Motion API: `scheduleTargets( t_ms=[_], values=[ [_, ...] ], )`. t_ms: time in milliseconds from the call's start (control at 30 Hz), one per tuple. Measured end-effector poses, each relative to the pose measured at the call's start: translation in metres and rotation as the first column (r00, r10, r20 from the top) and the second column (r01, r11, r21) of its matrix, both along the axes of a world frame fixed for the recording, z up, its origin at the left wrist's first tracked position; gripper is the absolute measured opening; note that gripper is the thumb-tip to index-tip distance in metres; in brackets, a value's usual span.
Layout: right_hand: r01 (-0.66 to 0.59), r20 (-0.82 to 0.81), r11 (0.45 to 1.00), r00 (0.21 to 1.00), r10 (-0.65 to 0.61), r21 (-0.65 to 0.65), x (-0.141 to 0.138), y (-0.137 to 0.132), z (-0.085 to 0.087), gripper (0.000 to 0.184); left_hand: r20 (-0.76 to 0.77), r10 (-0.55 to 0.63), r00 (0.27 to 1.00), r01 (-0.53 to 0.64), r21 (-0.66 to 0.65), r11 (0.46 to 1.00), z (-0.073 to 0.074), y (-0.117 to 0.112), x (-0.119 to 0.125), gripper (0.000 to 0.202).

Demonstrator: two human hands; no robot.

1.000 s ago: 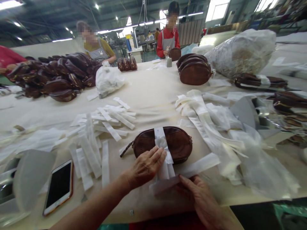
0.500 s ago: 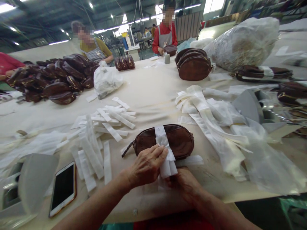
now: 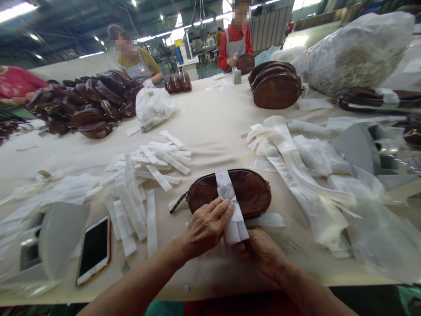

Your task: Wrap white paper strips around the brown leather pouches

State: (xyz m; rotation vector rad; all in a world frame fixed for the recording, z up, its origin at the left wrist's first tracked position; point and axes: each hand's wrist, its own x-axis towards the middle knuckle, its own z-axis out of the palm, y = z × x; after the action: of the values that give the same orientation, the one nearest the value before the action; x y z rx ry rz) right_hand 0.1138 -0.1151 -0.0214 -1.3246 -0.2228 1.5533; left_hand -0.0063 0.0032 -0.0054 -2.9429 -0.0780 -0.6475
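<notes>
A brown leather pouch [image 3: 254, 193] with a short wrist strap lies on the table in front of me. Around its middle runs a white strip [image 3: 236, 221], its loose end hanging over the near side. My left hand [image 3: 206, 226] is closed, the fingertips pressing the strip against the pouch front. Below the pouch, my right hand [image 3: 265, 251] is curled around the strip's lower end, with several fingers hidden behind it.
Loose white strips [image 3: 131, 202] and a phone [image 3: 94, 248] lie at left. White wrapping sheets [image 3: 296, 175] spread at right. Farther back are a pile of brown pouches [image 3: 95, 101], standing pouches [image 3: 276, 90], a large plastic bag [image 3: 358, 52] and co-workers [image 3: 237, 44].
My view has shifted a little, so the table scene sits farther right. Both hands stay at the strip and pouch. The co-worker in red now holds the pouch more upright.
</notes>
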Motion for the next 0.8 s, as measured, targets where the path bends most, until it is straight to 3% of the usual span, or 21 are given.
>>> scheduleTargets(
  t_ms=[133,200,233,267,300,367,400,433,500,567,633,700,800],
  values=[
    [-0.087,0.067,0.994,0.994,0.092,-0.066,0.013,-0.014,0.0,0.017,0.027,0.053,0.998,-0.053,0.029,0.998,-0.006,-0.003,0.001,0.035],
    [-0.1,0.309,0.995,0.947,0.092,0.011,0.021,-0.027,-0.005,0.014,0.041,0.056,0.998,-0.058,0.036,0.998,-0.007,-0.004,0.0,0.035],
    [-0.115,0.509,0.988,0.859,0.048,0.102,0.024,-0.033,-0.01,0.011,0.047,0.059,0.997,-0.061,0.034,0.998,-0.008,-0.005,0.0,0.035],
    [-0.149,0.713,0.966,0.7,-0.048,0.212,0.029,-0.039,-0.014,0.009,0.051,0.064,0.997,-0.066,0.03,0.997,-0.008,-0.005,0.001,0.035],
    [-0.203,0.858,0.928,0.479,-0.183,0.311,0.033,-0.044,-0.019,0.01,0.054,0.071,0.996,-0.072,0.028,0.997,-0.008,-0.006,0.001,0.035],
    [-0.319,0.911,0.858,0.044,-0.411,0.403,0.042,-0.048,-0.027,0.016,0.057,0.079,0.995,-0.08,0.026,0.996,-0.008,-0.007,0.001,0.035],
    [-0.364,0.879,0.844,-0.12,-0.461,0.394,0.047,-0.048,-0.03,0.021,0.058,0.077,0.995,-0.079,0.025,0.997,-0.008,-0.007,0.001,0.035],
    [-0.396,0.845,0.846,-0.25,-0.473,0.357,0.053,-0.047,-0.031,0.026,0.056,0.076,0.996,-0.078,0.025,0.997,-0.009,-0.007,0.001,0.035],
    [-0.444,0.79,0.861,-0.422,-0.445,0.248,0.062,-0.041,-0.03,0.033,0.045,0.075,0.996,-0.076,0.021,0.997,-0.009,-0.007,0.001,0.035],
    [-0.497,0.748,0.855,-0.508,-0.428,0.152,0.07,-0.035,-0.025,0.035,0.031,0.077,0.997,-0.078,0.019,0.997,-0.009,-0.006,0.001,0.035],
    [-0.546,0.715,0.831,-0.539,-0.446,0.106,0.076,-0.03,-0.019,0.036,0.022,0.072,0.997,-0.072,0.028,0.997,-0.009,-0.005,0.0,0.034],
    [-0.594,0.699,0.796,-0.522,-0.488,0.112,0.08,-0.027,-0.014,0.036,0.02,0.062,0.998,-0.062,0.043,0.997,-0.008,-0.004,0.0,0.034],
    [-0.702,0.724,0.704,-0.429,-0.541,0.111,0.088,-0.021,-0.009,0.034,-0.003,0.06,0.998,-0.06,0.057,0.997,-0.008,-0.004,-0.001,0.034]
  ],
)
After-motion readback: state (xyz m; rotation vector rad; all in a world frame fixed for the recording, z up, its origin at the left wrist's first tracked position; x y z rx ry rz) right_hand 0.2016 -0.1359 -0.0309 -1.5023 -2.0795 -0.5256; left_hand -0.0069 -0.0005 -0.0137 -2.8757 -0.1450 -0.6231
